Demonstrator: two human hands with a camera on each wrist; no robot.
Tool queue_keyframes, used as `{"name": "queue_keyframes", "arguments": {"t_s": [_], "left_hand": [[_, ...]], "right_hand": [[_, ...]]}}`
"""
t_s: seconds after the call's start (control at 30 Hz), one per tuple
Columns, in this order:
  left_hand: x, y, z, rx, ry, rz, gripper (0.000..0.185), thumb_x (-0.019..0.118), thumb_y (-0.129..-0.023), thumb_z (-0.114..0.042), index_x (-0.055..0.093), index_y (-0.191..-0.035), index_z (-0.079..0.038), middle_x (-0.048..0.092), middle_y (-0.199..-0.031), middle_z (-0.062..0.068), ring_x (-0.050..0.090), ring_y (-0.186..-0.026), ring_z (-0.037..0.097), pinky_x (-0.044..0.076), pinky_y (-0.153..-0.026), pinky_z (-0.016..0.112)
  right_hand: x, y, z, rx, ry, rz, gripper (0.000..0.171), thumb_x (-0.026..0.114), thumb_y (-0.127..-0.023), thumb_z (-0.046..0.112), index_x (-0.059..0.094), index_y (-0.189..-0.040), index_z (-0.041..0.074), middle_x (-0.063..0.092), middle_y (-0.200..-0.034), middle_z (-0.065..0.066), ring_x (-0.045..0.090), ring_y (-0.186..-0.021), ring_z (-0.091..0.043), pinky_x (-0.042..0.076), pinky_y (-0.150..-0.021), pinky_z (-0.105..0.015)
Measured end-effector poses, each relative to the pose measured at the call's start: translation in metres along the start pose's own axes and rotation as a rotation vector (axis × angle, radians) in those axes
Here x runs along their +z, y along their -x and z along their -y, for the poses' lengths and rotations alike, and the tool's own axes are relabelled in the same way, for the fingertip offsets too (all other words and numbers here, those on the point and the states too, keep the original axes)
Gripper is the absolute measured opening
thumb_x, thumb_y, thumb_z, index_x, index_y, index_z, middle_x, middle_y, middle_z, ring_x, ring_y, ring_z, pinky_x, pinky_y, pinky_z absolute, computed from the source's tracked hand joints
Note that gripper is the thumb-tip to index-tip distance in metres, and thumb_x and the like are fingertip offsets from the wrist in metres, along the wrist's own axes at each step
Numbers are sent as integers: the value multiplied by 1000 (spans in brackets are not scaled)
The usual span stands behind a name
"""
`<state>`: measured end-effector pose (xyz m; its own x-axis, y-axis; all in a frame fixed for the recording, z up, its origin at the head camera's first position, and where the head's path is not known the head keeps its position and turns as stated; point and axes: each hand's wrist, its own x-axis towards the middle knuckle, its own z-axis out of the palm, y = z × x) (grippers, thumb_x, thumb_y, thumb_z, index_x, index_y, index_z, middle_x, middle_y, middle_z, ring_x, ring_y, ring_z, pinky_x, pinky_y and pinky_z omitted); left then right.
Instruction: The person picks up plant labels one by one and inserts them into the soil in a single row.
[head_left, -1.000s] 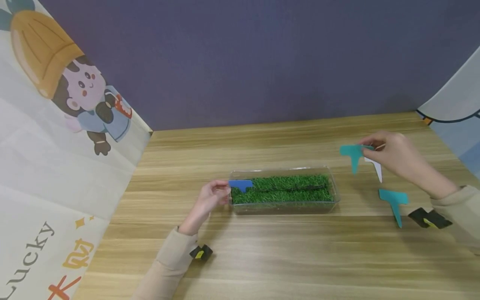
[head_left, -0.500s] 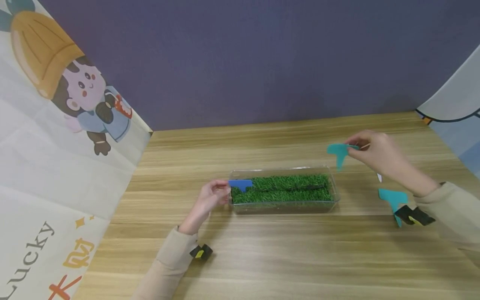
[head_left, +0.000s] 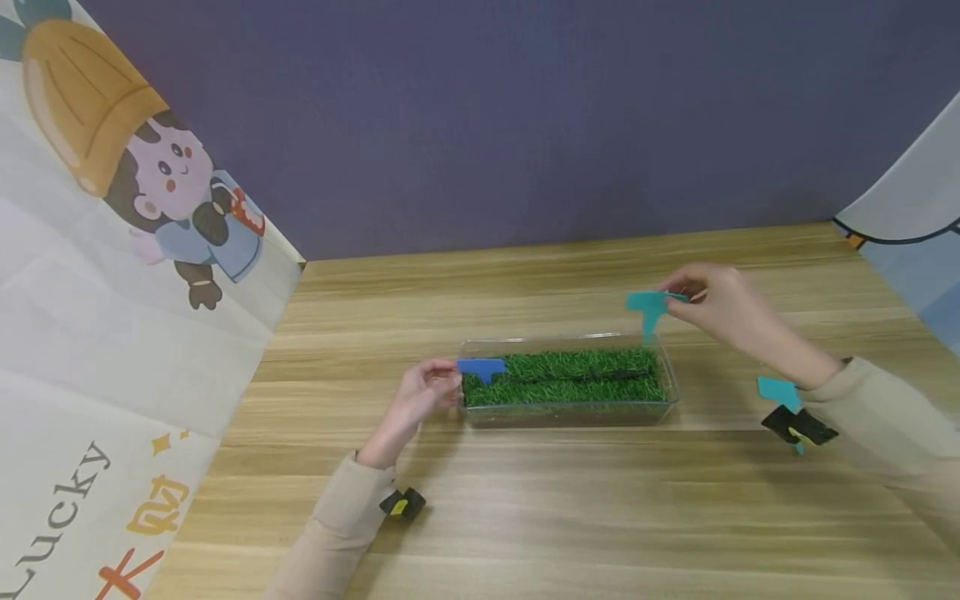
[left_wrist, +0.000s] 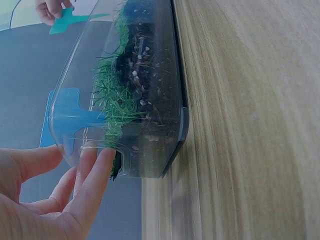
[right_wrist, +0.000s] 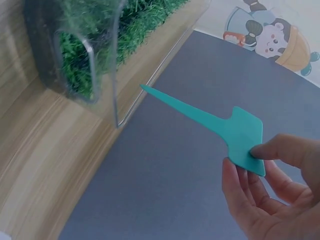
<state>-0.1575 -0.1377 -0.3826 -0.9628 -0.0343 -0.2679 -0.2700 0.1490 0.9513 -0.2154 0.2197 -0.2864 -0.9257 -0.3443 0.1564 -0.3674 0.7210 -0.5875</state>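
Note:
My right hand (head_left: pixel 720 308) pinches a teal T-shaped plant label (head_left: pixel 645 303) by its head, above the back right corner of a clear plastic planter (head_left: pixel 570 414). In the right wrist view, the label's (right_wrist: pixel 245 135) pointed stem aims toward the planter's rim. Green grass (head_left: pixel 577 367) fills the planter in two strips over dark soil. A blue T-shaped label (head_left: pixel 480 367) stands upright in the grass at the left end. The fingertips of my left hand (head_left: pixel 420 392) rest against that end wall, near its handle cutout (left_wrist: pixel 127 160).
Another teal label (head_left: pixel 778 390) lies on the wooden table (head_left: pixel 555 508), partly covered by the right wrist strap and sleeve. A dark wall (head_left: pixel 525 125) stands behind the table, with a printed white sheet (head_left: pixel 75 292) to the left.
My right hand has moved left with the teal label, from beside the planter to its back right corner. Its arm now hides the white label. My left hand has stayed in place.

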Motion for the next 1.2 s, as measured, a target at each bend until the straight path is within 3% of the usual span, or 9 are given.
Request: {"name": "queue_keyframes", "arguments": {"t_s": [0.23, 0.73, 1.2], "left_hand": [[0, 0, 0, -9, 4, -3, 30, 56, -82, 3, 51, -111, 6, 55, -96, 13, 55, -70, 12, 54, -71, 29], [0, 0, -1, -12, 8, -7, 29, 56, -82, 2, 51, -110, 6, 55, -96, 14, 55, -70, 12, 54, -70, 29], [0, 0, 0, -13, 5, -13, 29, 56, -82, 2, 52, -110, 6, 55, -97, 14, 55, -70, 13, 53, -67, 27]], "right_hand": [[8, -5, 9, -46, -36, 26, 19, 57, -84, 8, 60, -100, -2, 61, -91, -18, 56, -83, -30, 50, -69, -42], [28, -15, 24, -46, -104, 127, 15, 57, -81, 3, 60, -95, -4, 62, -86, -15, 57, -80, -26, 50, -66, -34], [41, -21, 36, -70, -101, 141, 12, 56, -80, 1, 61, -90, -2, 62, -80, -11, 57, -73, -21, 46, -57, -27]]}}
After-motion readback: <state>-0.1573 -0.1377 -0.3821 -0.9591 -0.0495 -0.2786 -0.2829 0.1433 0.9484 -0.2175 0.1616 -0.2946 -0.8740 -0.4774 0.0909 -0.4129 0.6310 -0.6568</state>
